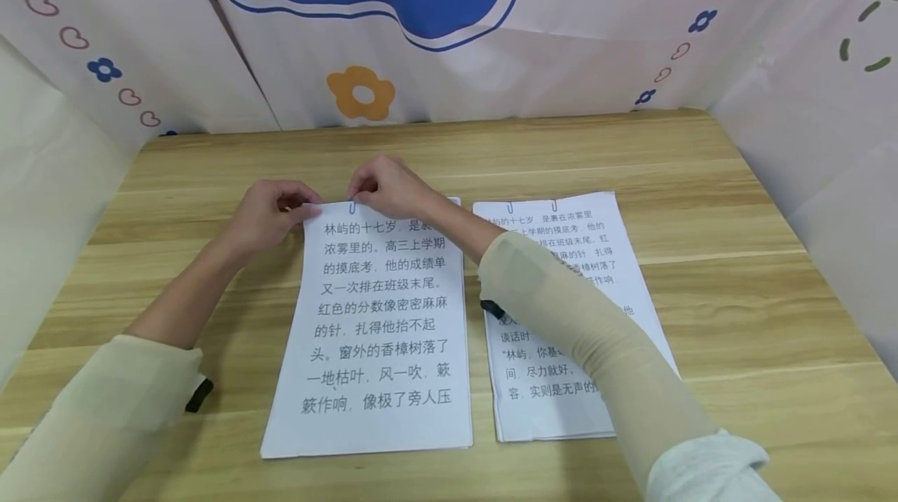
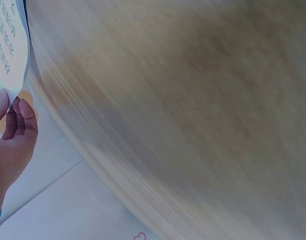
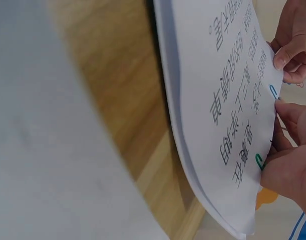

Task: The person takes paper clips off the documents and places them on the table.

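A stack of printed paper (image 1: 382, 428) lies on the left, its top edge lifted a little. My left hand (image 1: 270, 213) pinches its top left corner between thumb and fingers, seen also in the left wrist view. Along the same edge, my right hand (image 1: 393, 186) pinches the paper just right of a blue paper clip (image 1: 352, 207). The right wrist view shows a green paper clip (image 3: 259, 161) on that edge, close against the right hand. The right fingertips are partly hidden, so whether they hold another clip cannot be told.
A second paper stack (image 1: 547, 428) lies to the right, partly under my right forearm, with a blue clip (image 1: 510, 207) and a red clip (image 1: 554, 205) at its top. Both rest on a wooden table (image 1: 737, 291). A printed cloth (image 1: 561, 73) hangs behind.
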Available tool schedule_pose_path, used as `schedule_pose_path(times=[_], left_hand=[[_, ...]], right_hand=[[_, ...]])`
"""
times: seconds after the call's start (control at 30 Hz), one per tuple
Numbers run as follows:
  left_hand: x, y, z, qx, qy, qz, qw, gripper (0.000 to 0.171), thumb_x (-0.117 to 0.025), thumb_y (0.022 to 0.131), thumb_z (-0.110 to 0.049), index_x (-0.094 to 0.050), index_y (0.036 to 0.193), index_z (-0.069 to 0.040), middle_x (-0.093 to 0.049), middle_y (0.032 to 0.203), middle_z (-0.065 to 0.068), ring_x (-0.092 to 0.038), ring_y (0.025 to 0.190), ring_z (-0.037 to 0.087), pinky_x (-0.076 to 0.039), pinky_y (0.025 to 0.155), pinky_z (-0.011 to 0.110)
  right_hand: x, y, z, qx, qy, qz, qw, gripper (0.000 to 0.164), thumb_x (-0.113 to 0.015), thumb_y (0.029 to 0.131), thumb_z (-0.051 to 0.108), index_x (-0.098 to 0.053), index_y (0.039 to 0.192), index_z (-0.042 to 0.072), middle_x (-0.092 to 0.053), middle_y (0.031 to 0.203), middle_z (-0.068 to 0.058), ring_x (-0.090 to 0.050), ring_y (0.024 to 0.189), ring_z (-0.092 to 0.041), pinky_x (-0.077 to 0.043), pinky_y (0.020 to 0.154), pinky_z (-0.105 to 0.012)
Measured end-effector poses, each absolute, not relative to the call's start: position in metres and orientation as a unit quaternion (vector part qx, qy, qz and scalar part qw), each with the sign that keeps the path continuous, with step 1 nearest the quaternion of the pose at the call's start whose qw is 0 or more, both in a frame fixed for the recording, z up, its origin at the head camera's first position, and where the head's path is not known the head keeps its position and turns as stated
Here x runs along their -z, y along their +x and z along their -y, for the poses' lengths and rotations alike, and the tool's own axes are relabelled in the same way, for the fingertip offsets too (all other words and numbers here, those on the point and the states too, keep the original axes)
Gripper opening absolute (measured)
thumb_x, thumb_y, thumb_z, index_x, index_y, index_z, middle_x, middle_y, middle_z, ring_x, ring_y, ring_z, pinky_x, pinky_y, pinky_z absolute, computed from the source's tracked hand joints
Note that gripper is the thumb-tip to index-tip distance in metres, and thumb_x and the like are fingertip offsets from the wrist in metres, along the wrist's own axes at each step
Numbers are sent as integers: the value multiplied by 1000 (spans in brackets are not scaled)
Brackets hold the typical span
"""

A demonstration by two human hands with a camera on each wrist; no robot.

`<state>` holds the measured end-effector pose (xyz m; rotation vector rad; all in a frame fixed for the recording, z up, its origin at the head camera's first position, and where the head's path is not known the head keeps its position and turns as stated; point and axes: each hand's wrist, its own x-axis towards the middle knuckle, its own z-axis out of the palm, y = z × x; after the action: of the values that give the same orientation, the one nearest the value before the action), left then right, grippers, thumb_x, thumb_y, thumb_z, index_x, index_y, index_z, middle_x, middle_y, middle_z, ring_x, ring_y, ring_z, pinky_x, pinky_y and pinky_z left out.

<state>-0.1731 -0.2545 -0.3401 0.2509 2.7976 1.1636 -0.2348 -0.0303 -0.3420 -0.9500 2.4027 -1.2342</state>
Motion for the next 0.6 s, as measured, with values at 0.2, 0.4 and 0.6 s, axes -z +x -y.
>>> schedule_pose_path(times=[0.2,0.4,0.6], left_hand=[[340,-173,254,-384,84,-918,46,16,-64,102,-2,-71,112,8,-69,107,24,-58,84,25,-47,62,20],[340,-172,254,-383,83,-919,45,17,-64,102,-3,-71,113,8,-69,108,25,-59,84,25,-47,61,20],[339,-171,254,-382,80,-920,44,17,-64,102,-3,-71,112,8,-69,107,25,-58,84,26,-46,61,19]], right_hand=[[343,-236,31,429,-325,-831,139,13,-64,100,0,-77,102,1,-75,96,-7,-68,86,-15,-54,78,-20],[344,-235,31,431,-321,-832,140,12,-65,99,0,-77,101,2,-75,95,-6,-68,86,-15,-54,78,-21],[344,-235,31,433,-321,-830,142,12,-66,99,0,-77,102,2,-74,97,-6,-68,88,-16,-54,80,-20]])
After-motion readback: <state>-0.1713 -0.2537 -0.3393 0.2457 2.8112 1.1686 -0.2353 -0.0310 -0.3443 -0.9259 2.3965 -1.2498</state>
